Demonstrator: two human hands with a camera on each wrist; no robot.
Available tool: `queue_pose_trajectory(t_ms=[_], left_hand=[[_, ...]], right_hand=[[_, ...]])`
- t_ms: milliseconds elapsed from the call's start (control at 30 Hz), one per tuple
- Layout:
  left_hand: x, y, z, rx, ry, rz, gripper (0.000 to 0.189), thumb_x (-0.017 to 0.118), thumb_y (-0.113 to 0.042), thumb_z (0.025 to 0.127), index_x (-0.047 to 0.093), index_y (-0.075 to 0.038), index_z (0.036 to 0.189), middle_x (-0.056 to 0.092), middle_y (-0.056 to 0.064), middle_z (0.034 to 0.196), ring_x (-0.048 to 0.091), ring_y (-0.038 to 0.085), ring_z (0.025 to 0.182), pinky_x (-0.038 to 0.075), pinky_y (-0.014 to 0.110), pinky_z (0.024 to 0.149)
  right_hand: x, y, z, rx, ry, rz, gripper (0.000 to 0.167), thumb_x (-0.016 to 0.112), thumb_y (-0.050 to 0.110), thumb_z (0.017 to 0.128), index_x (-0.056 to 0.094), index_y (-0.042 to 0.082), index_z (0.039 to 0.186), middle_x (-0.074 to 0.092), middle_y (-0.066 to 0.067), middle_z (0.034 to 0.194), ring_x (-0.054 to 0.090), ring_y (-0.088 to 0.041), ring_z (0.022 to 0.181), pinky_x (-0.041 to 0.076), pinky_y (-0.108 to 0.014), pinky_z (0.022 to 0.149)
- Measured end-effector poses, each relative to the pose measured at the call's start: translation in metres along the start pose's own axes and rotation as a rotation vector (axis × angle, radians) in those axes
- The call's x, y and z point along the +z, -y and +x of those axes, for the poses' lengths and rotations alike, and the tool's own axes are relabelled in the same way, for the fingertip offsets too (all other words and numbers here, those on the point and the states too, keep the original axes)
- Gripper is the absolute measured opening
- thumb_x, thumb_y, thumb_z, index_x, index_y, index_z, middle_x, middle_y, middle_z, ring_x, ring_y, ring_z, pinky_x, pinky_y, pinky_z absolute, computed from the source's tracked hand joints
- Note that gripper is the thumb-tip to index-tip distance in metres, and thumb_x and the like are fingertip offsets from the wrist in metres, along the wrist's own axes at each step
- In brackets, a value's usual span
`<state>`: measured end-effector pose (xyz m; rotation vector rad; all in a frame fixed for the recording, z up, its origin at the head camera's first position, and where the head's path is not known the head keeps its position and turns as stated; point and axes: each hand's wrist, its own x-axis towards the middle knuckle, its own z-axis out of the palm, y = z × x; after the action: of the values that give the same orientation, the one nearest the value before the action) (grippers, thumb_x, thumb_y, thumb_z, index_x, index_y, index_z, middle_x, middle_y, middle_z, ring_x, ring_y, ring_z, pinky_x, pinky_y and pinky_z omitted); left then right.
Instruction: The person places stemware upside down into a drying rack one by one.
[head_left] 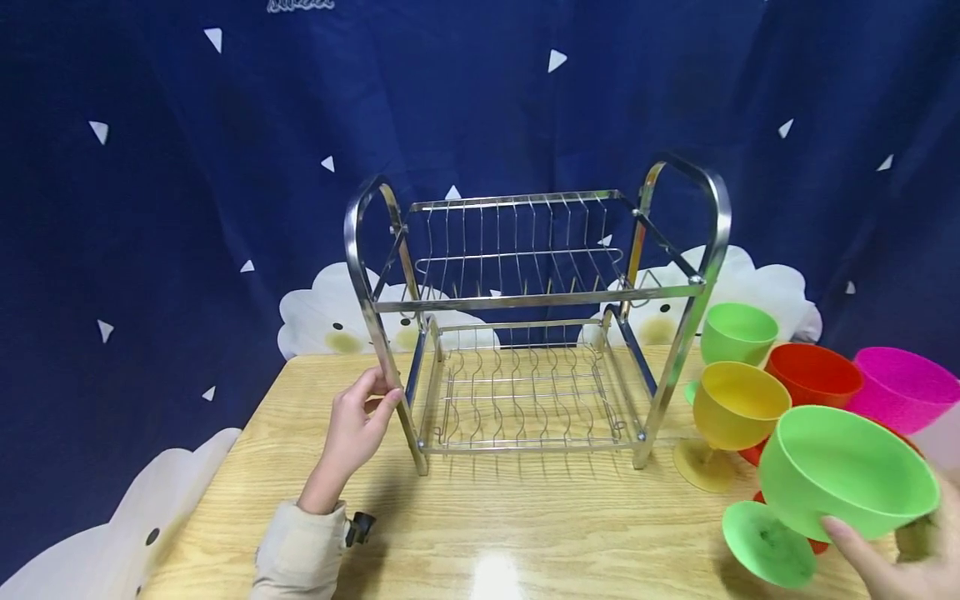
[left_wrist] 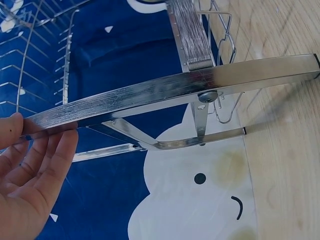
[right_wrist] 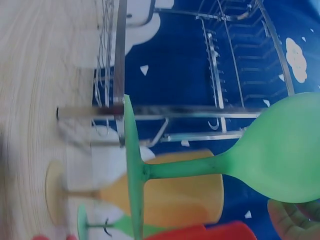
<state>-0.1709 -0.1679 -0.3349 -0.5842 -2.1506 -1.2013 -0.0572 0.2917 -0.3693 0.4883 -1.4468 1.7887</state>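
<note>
A two-tier metal dish rack (head_left: 525, 302) stands in the middle of the wooden table. My left hand (head_left: 356, 429) grips its left front leg between thumb and fingers; the left wrist view shows the fingertips (left_wrist: 67, 145) against the flat metal bar. At the right, my right hand (head_left: 911, 571) holds a light green plastic goblet (head_left: 813, 483) by the bowl, its thumb on the near side. This goblet leans, its foot tilted and apparently off the table. In the right wrist view the stem and foot show fully, but most of the hand is out of frame.
Right of the rack stand a yellow goblet (head_left: 738, 408), another green goblet (head_left: 738, 333), red goblets (head_left: 813, 375) and a magenta goblet (head_left: 907, 387), close together and partly hidden. Behind the table (head_left: 480, 517) hangs a dark blue curtain (head_left: 480, 100) with white shapes.
</note>
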Motion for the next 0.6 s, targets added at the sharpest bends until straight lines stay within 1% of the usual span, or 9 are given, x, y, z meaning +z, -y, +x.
queue_pose_trajectory(t_ms=[33, 100, 133, 167, 267, 300, 367, 400, 600], left_hand=[[-0.001, -0.003, 0.000, -0.002, 0.001, -0.002, 0.014, 0.059, 0.017, 0.077, 0.056, 0.013, 0.090, 0.062, 0.020, 0.076, 0.060, 0.026, 0.071, 0.055, 0.038, 0.062], [0.001, 0.005, -0.001, -0.006, 0.001, -0.004, 0.015, 0.060, 0.016, 0.077, 0.057, 0.012, 0.091, 0.062, 0.019, 0.077, 0.060, 0.024, 0.072, 0.055, 0.036, 0.062], [0.001, 0.010, -0.001, -0.002, 0.000, -0.007, 0.015, 0.061, 0.014, 0.078, 0.058, 0.011, 0.092, 0.062, 0.018, 0.077, 0.060, 0.023, 0.072, 0.055, 0.034, 0.062], [0.002, 0.015, -0.002, -0.002, -0.001, -0.009, 0.015, 0.061, 0.013, 0.078, 0.058, 0.009, 0.092, 0.062, 0.017, 0.077, 0.060, 0.021, 0.072, 0.055, 0.032, 0.062], [0.004, 0.029, -0.004, 0.005, -0.001, -0.006, 0.015, 0.063, 0.009, 0.079, 0.059, 0.006, 0.093, 0.063, 0.014, 0.078, 0.060, 0.016, 0.072, 0.055, 0.027, 0.062], [0.003, 0.029, -0.004, 0.001, 0.001, -0.009, 0.015, 0.063, 0.009, 0.079, 0.059, 0.006, 0.093, 0.063, 0.013, 0.078, 0.060, 0.016, 0.073, 0.055, 0.027, 0.062], [0.003, 0.029, -0.004, -0.001, 0.003, -0.008, 0.014, 0.063, 0.008, 0.080, 0.059, 0.006, 0.093, 0.063, 0.013, 0.078, 0.060, 0.016, 0.073, 0.055, 0.026, 0.062], [0.003, 0.029, -0.004, 0.000, 0.003, -0.006, 0.014, 0.063, 0.008, 0.080, 0.059, 0.006, 0.093, 0.063, 0.012, 0.078, 0.060, 0.015, 0.073, 0.055, 0.026, 0.062], [0.003, 0.030, -0.004, 0.002, 0.004, -0.009, 0.014, 0.063, 0.006, 0.080, 0.059, 0.007, 0.094, 0.063, 0.013, 0.078, 0.060, 0.014, 0.073, 0.055, 0.025, 0.062]], right_hand=[[0.005, 0.001, 0.000, 0.025, -0.011, -0.028, 0.078, 0.047, -0.039, 0.048, 0.039, -0.020, 0.123, 0.056, -0.016, 0.110, 0.057, -0.018, 0.093, 0.048, -0.014, 0.078], [0.014, 0.003, 0.000, 0.067, -0.026, -0.121, 0.082, 0.049, -0.040, 0.045, 0.039, -0.019, 0.123, 0.058, -0.013, 0.109, 0.056, -0.016, 0.090, 0.047, -0.013, 0.076], [0.018, 0.004, 0.000, 0.096, -0.047, -0.221, 0.084, 0.052, -0.039, 0.044, 0.041, -0.016, 0.125, 0.058, -0.010, 0.109, 0.056, -0.014, 0.090, 0.047, -0.012, 0.076], [0.022, 0.004, -0.001, 0.114, -0.061, -0.261, 0.086, 0.053, -0.039, 0.044, 0.042, -0.014, 0.125, 0.059, -0.008, 0.109, 0.056, -0.013, 0.089, 0.047, -0.010, 0.074], [0.029, -0.001, -0.002, 0.086, -0.039, -0.228, 0.085, 0.056, -0.037, 0.046, 0.042, -0.013, 0.126, 0.059, -0.007, 0.111, 0.056, -0.012, 0.091, 0.046, -0.010, 0.075], [0.031, -0.003, -0.002, 0.082, -0.022, -0.197, 0.085, 0.057, -0.037, 0.046, 0.041, -0.013, 0.127, 0.059, -0.008, 0.112, 0.057, -0.013, 0.092, 0.047, -0.010, 0.076], [0.035, -0.008, -0.001, 0.049, 0.032, -0.061, 0.084, 0.056, -0.038, 0.047, 0.039, -0.016, 0.126, 0.057, -0.011, 0.114, 0.056, -0.015, 0.095, 0.047, -0.013, 0.079], [0.037, -0.010, 0.000, 0.041, 0.055, -0.043, 0.084, 0.056, -0.037, 0.047, 0.037, -0.017, 0.126, 0.057, -0.011, 0.114, 0.056, -0.016, 0.097, 0.046, -0.014, 0.080], [0.051, -0.014, 0.002, 0.059, 0.137, -0.210, 0.088, 0.060, -0.035, 0.047, 0.038, -0.013, 0.129, 0.055, -0.005, 0.116, 0.054, -0.011, 0.098, 0.043, -0.011, 0.082]])
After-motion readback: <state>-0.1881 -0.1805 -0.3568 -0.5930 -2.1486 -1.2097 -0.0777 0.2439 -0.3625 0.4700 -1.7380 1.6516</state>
